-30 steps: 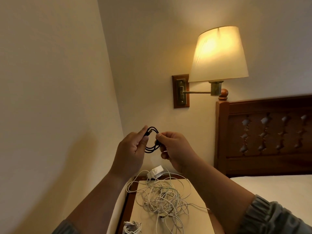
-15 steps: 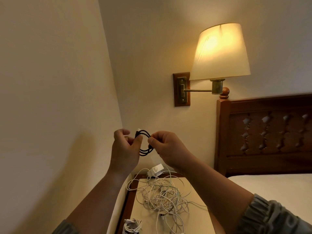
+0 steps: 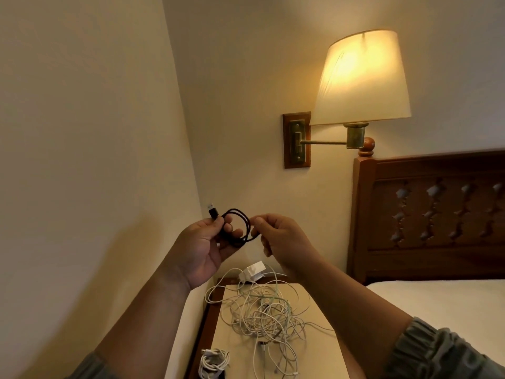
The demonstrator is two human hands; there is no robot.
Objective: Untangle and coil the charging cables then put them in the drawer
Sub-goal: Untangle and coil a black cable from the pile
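Pinched between both hands, a black cable [image 3: 237, 227] is being held up, well above the nightstand [image 3: 319, 356]. It is being gripped below its plug [image 3: 212, 211] by the left hand [image 3: 203, 248], fingers curled round the loops, while the opposite side is being nipped between thumb and forefinger of the right hand [image 3: 277, 239]. Coiling is judged nearly finished; next, a firm hold on the loops is being called for, so that they are not sprung open on the way to the drawer, not in view. The cord is looking braided, matte and thin, wound into a few round loops, its plug metal-tipped. Below, a tangle [image 3: 267, 315] of smooth white leads is lying on the pale top, a boxy adapter [image 3: 254, 269] at its far edge, a small white bundle [image 3: 214, 363] at the near corner
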